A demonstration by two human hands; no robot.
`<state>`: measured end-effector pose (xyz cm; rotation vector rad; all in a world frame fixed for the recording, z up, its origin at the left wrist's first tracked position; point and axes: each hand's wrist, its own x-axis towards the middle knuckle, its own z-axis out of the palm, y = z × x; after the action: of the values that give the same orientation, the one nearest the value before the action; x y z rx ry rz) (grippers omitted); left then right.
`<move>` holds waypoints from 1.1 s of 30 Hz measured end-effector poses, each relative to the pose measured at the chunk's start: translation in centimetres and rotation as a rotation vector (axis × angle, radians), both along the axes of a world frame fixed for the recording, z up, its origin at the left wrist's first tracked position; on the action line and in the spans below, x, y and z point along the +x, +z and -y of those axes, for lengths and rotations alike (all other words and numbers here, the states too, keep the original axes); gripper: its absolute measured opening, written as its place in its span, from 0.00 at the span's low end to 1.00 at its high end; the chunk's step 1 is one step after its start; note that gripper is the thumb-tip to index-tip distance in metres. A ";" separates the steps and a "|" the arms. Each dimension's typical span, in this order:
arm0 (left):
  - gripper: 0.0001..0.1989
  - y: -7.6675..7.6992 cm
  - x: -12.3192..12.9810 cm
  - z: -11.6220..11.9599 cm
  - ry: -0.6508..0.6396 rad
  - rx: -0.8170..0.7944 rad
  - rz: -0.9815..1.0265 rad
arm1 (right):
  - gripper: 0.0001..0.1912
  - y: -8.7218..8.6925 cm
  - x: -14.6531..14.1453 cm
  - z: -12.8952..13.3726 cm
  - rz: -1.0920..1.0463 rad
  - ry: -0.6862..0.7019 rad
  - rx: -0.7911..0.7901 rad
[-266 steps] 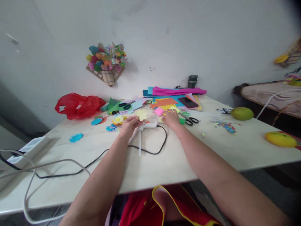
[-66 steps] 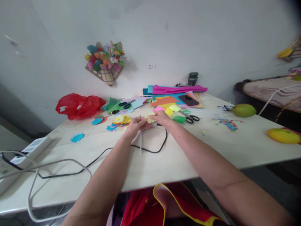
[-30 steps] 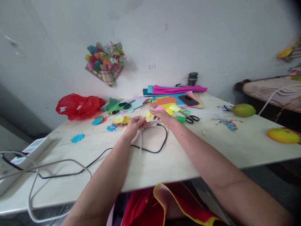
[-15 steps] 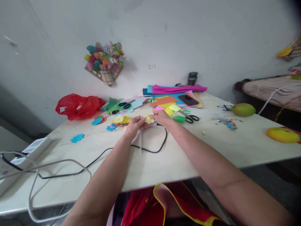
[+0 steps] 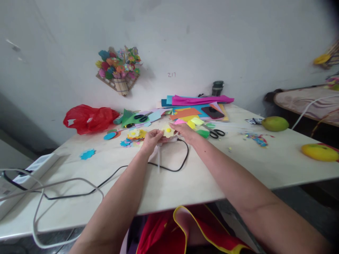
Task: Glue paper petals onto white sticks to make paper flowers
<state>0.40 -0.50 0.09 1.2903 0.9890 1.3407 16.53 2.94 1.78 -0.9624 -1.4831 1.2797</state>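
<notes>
A pale yellow paper flower (image 5: 165, 134) with a bright yellow centre faces me between my hands. My left hand (image 5: 153, 139) pinches its left edge, fingers closed. At its right edge, my right hand (image 5: 185, 132) has thumb and fingers closed on the petals. Beneath the hands lies a white tool, mostly hidden, with a clear stick (image 5: 159, 160) jutting toward me and a black cord (image 5: 184, 162) at its right; it looks like a glue gun. Left of my left hand is a pile with another pale flower (image 5: 134, 133) on orange and yellow paper pieces.
Black-handled scissors (image 5: 217, 133) lie right of my right hand; other scissors (image 5: 143, 117) rest on green paper. A red plastic bag (image 5: 90, 119), blue paper flower (image 5: 87, 154), phone (image 5: 212, 112), paper sheets (image 5: 186, 114), mangoes (image 5: 275, 124) and a power strip (image 5: 37, 171) sit around the table.
My right fingers have shifted off the flower's middle toward its right edge, so its yellow centre shows more fully. My left hand stays nearly in place.
</notes>
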 end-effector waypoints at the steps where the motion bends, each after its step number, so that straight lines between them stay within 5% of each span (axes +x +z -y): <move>1: 0.17 0.0 0.0 0.0 0.002 0.002 0.006 | 0.21 0.0 0.0 0.0 0.004 -0.005 0.004; 19: 0.19 0.0 0.0 0.0 0.026 0.026 0.000 | 0.16 -0.7 -0.2 -0.3 -0.004 0.104 0.085; 33: 0.19 -0.1 0.9 0.0 0.104 0.017 0.048 | 0.17 -0.9 -0.9 -0.3 -0.051 0.018 0.007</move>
<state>1.25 -0.52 -0.03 1.2281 1.0251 1.4552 15.65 3.21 0.88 -0.9074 -1.4590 1.3020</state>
